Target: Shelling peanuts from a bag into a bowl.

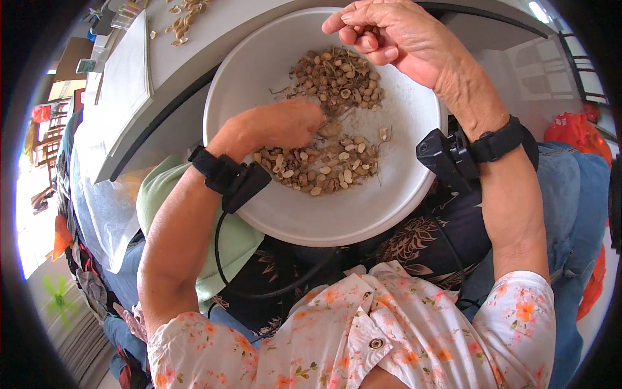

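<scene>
A wide white basin (pixel 223 97) rests on my lap and holds two heaps. The far heap (pixel 343 74) is made of small, round, brown nut-like pieces mixed with dry stalks. The near heap (pixel 324 170) has similar brown pieces and many pale, split shell halves. My left hand (pixel 285 124) reaches down between the heaps, blurred, with its fingertips hidden. Over the basin's far right rim, my right hand (pixel 398 35) is turned partly palm-up. Its curled fingers cradle several small brown nuts (pixel 368 31).
A pale table (pixel 194 58) stands beyond the basin, with loose shells (pixel 184 23) and a stack of white sheets (pixel 126 84) on it. Green cloth (pixel 240 243) lies under the basin's left side. A red bag (pixel 573 133) is at the right. Black bands with cabled devices circle both wrists.
</scene>
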`<action>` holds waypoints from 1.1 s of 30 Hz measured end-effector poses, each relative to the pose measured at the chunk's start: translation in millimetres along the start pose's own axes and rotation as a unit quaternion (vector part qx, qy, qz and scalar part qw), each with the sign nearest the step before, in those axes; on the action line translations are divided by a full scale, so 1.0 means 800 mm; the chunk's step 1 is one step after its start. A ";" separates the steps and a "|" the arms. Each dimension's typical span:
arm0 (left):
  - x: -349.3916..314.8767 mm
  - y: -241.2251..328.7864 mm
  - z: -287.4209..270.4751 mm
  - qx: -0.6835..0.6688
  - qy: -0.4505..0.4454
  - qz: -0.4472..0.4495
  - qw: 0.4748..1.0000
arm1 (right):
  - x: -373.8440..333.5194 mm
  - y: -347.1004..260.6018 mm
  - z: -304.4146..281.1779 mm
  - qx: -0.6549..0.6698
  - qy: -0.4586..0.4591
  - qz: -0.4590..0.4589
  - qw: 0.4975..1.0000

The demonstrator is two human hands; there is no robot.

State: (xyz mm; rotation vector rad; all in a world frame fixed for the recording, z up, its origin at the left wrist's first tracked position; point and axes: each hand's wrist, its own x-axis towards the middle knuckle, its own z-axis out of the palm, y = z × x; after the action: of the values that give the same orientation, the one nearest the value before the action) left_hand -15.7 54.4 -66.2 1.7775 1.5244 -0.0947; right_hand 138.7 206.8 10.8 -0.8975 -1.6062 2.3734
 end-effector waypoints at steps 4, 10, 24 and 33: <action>0.012 -0.017 0.002 0.063 0.146 -0.044 0.986 | 0.001 0.000 0.004 -0.009 0.011 -0.001 1.000; 0.043 -0.036 0.012 0.078 0.264 -0.094 0.957 | 0.004 0.005 -0.002 0.016 -0.015 0.005 1.000; 0.046 -0.044 0.014 -0.009 0.289 -0.100 0.952 | 0.004 0.011 -0.002 0.006 -0.031 -0.006 0.999; 0.030 -0.028 -0.008 -0.309 0.220 -0.186 0.906 | 0.006 0.012 0.000 -0.010 -0.020 0.017 1.000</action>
State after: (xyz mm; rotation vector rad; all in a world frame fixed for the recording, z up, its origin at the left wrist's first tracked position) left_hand -31.2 76.9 -85.4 1.0234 1.9228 0.5799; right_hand 136.6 204.7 0.8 -0.8919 -1.6449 2.4177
